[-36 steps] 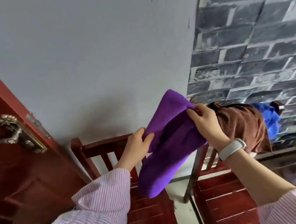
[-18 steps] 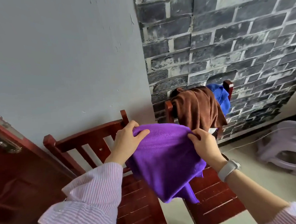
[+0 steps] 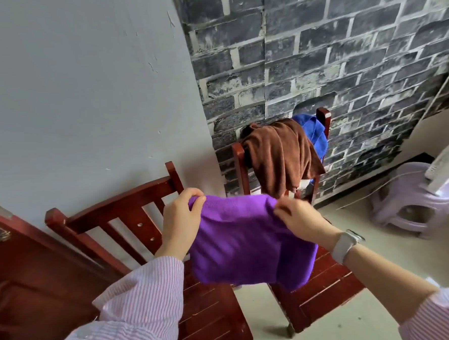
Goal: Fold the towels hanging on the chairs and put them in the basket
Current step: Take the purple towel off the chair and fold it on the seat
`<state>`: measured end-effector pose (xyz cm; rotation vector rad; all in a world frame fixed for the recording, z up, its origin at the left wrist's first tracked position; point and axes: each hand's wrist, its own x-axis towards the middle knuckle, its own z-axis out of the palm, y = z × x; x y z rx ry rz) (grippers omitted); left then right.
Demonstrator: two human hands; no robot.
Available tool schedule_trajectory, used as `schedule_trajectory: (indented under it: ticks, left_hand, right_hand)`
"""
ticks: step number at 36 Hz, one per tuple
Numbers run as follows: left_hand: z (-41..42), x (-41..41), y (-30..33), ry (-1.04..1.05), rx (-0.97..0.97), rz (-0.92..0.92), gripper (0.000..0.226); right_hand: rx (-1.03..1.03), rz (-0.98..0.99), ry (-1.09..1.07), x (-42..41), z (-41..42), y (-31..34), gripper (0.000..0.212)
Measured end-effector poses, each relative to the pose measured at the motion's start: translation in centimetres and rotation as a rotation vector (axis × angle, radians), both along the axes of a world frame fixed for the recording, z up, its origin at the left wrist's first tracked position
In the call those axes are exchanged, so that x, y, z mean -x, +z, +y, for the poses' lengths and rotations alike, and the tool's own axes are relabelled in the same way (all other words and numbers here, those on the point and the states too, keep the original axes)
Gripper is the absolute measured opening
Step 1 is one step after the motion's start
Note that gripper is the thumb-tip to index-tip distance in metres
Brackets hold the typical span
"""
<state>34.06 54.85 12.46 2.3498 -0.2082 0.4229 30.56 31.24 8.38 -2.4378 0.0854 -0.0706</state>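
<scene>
The left hand [image 3: 180, 223] and right hand [image 3: 304, 219] each pinch a top corner of the purple towel [image 3: 246, 250], hanging above two chairs [image 3: 120, 202]; brown towel [image 3: 280, 153] and blue towel [image 3: 314, 132] drape the farther chair's back.

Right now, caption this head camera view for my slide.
Left hand and right hand hold a purple fleece towel stretched above two red wooden chairs.

both arms raised forward, left hand [image 3: 180, 222] pinched closed on purple towel [image 3: 249, 244] top edge, right hand [image 3: 302, 217] pinching opposite corner, knuckles up, striped sleeves [image 3: 137, 306] pushed back, pale band on right wrist [image 3: 345, 245]
</scene>
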Motion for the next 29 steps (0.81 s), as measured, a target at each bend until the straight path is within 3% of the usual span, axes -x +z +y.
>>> schedule_trajectory:
  ticks: [3, 10, 17, 22, 25, 29]
  left_hand:
    - [-0.2, 0.7, -0.3, -0.099, 0.011, 0.092, 0.008]
    - [-2.0, 2.7, -1.7, -0.378, 0.025, 0.257, 0.043]
    - [-2.5, 2.7, -2.1, -0.275, 0.109, 0.060, 0.014]
    - [-1.6, 2.4, -1.5, -0.230, 0.197, 0.065, 0.013]
    - [-1.2, 2.2, -1.1, -0.203, 0.247, 0.062, 0.011]
    - [-0.4, 2.2, -0.6, -0.173, 0.274, 0.081, 0.011]
  right_hand:
    - [-0.025, 0.054, 0.044, 0.1, 0.3, -0.3, 0.012]
    - [-0.408, 0.028, 0.147, -0.3, 3.0, 2.4, 0.015]
    - [-0.844, 0.077, 0.025, 0.6, 4.1, 2.0, 0.023]
    - [-0.715, 0.205, -0.135, 2.7, 3.9, -1.9, 0.020]
    - [-0.677, 0.389, -0.084, 3.4, 4.9, -3.5, 0.025]
    - [-0.689, 0.427, -0.027, 3.3, 6.9, -3.4, 0.007]
